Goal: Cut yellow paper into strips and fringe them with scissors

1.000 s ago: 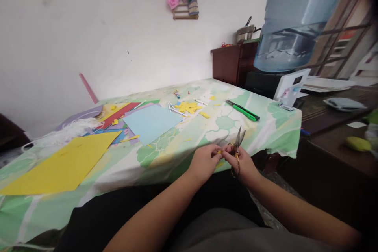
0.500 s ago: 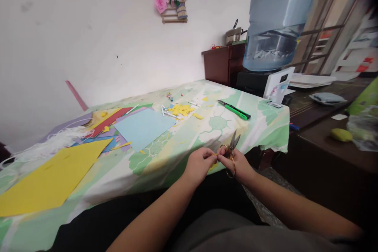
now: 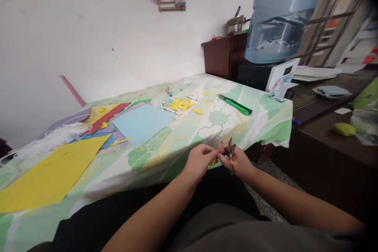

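My left hand [image 3: 198, 161] pinches a small piece of yellow paper [image 3: 213, 160] just past the table's front edge. Close against it, my right hand [image 3: 236, 161] has its fingers wrapped round a pair of scissors [image 3: 230, 150], blades pointing up and a little apart. The fingertips of both hands meet at the yellow piece. Beyond them on the tablecloth [image 3: 177, 141] lie a pile of yellow paper scraps [image 3: 180, 104], several white markers [image 3: 169, 109] and a green utility knife [image 3: 238, 106].
A light blue sheet [image 3: 141, 124] and a large yellow sheet [image 3: 56, 173] lie to the left, near white string [image 3: 56, 138] and a red strip [image 3: 108, 118]. A water bottle [image 3: 280, 19] and a white card [image 3: 282, 78] stand at the back right.
The scissors have tilted in my right hand, their blades now lower and seen foreshortened. More of the yellow piece shows below my left fingertips. The whole view has shifted slightly.
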